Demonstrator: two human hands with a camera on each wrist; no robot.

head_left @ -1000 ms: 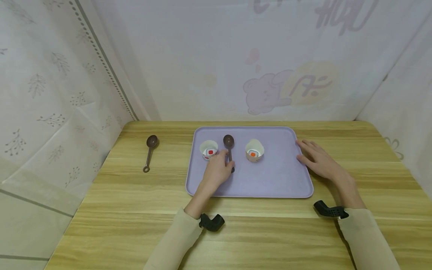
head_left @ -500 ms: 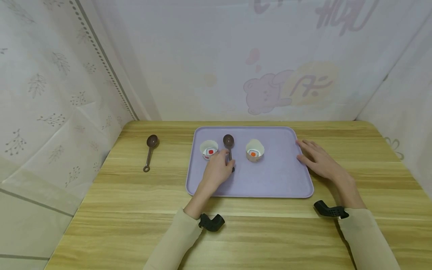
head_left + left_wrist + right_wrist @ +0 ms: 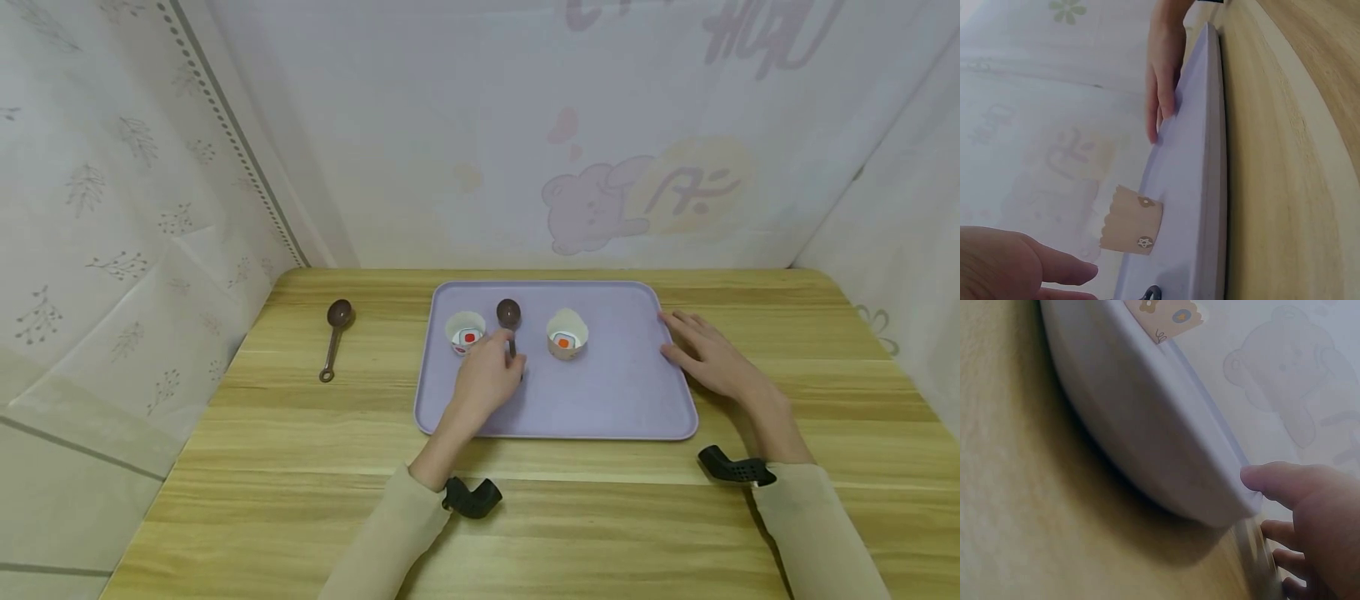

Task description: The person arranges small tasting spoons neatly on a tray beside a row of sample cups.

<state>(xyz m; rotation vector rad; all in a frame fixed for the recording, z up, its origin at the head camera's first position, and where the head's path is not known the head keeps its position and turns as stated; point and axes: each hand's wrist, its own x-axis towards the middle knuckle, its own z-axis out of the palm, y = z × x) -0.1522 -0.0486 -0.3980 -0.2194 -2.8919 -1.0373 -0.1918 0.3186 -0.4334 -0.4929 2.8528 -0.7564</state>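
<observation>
My left hand (image 3: 486,373) reaches over the purple tray (image 3: 622,392), thumb and forefinger at the handle of a brown measuring scoop (image 3: 508,313). The scoop lies with its bowl toward the back; the hand hides most of its handle. In the left wrist view, the scoop's ring end (image 3: 1152,292) shows beyond the thumb. Left of the scoop stands a small paper cup (image 3: 466,325) with a red-centred piece inside; right of it another paper cup (image 3: 566,348) contains an orange-centred piece. My right hand (image 3: 708,354) rests at the tray's right rim, thumb touching it, fingers extended.
A second brown scoop (image 3: 340,314) lies on the wooden table (image 3: 300,467), left of the tray. Printed cloth (image 3: 450,125) hangs behind the table and at both sides. Each wrist carries a black camera mount (image 3: 471,497).
My left hand has shifted very slightly to the right and now covers more of the scoop's handle. The right hand, tray and cups stay where they were.
</observation>
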